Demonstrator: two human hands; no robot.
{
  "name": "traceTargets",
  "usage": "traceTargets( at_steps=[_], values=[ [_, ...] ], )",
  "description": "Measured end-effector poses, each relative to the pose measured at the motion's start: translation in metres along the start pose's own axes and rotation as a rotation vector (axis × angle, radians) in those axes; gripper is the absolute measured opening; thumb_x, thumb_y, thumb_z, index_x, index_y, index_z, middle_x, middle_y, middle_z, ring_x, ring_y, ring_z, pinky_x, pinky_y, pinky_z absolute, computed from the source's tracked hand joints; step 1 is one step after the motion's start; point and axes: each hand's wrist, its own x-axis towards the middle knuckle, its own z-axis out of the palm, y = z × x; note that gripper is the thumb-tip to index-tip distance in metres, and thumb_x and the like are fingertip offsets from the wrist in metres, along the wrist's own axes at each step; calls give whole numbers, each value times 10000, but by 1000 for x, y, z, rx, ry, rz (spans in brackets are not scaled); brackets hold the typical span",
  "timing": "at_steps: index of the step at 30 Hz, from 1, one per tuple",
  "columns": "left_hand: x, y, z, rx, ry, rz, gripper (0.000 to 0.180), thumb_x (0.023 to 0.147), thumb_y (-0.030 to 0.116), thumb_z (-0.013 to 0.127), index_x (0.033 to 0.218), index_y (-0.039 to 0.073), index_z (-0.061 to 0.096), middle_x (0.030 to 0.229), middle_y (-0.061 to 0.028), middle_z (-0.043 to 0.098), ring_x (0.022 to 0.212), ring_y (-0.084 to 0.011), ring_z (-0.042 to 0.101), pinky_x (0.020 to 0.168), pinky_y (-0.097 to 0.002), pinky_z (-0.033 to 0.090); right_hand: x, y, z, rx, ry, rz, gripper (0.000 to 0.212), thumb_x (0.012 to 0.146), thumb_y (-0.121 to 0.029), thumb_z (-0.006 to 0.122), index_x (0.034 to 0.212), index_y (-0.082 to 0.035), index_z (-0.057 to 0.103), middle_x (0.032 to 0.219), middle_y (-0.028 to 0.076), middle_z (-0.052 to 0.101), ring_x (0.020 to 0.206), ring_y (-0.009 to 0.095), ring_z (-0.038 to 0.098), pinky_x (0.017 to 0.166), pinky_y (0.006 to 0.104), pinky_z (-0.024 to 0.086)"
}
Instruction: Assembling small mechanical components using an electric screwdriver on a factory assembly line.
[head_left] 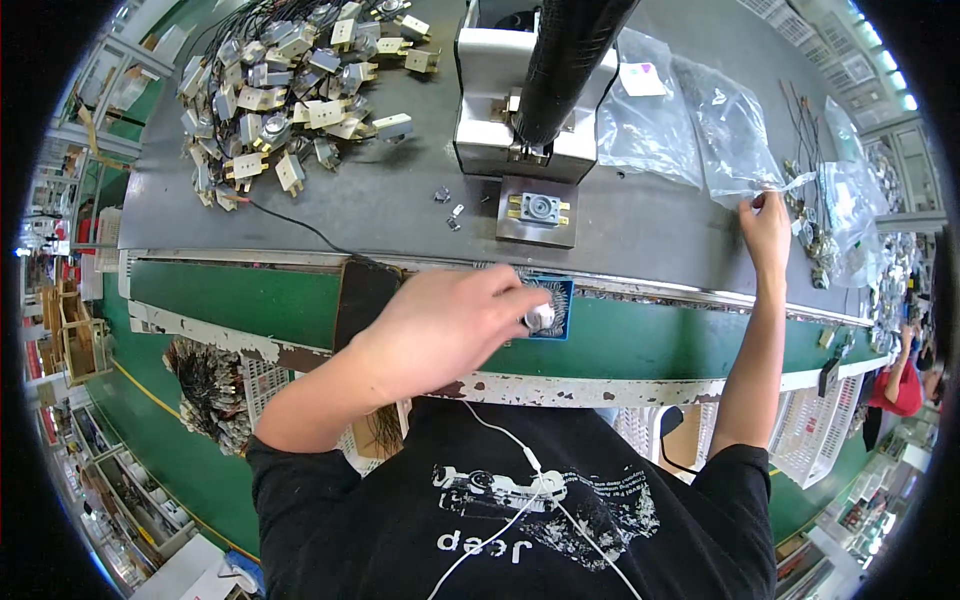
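Observation:
My left hand [450, 320] is closed, its fingertips over a small blue box [570, 312] of little metal pieces at the table's front edge. A whitish rounded piece [540, 318] shows at those fingertips; I cannot tell whether it is held or covers a finger. Far to the right, my right hand [768, 232] pinches at the near edge of a clear plastic bag [728, 125]. Ahead of the blue box, a grey square component [541, 208] with a round centre and brass tabs lies on a metal block [512, 232].
A white machine [485, 105] with a thick black column [575, 70] rises behind the block. Wired components [325, 113] are heaped at the far left. Loose metal bits [455, 217] lie left of the block. More plastic bags [650, 130] and wired parts [820, 245] sit on the right.

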Motion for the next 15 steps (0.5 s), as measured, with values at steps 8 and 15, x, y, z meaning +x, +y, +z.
traceTargets(
  at_steps=[8,15],
  values=[
    [15,-28,-9,59,213,-85,300,860,242,709,1136,129,673,955,-32,637,807,-241,671,660,-354,540,-38,-113,-106,522,-214,-288,188,865,58,600,1039,5,650,910,38,609,809,106,562,716,256,458],
    [19,-43,-3,16,249,-122,333,827,217,747,1147,151,684,952,-44,648,756,-229,660,665,-346,522,-63,-206,-65,840,-416,-525,177,860,21,692,1034,9,660,968,87,625,810,163,596,731,279,488]
  ],
)
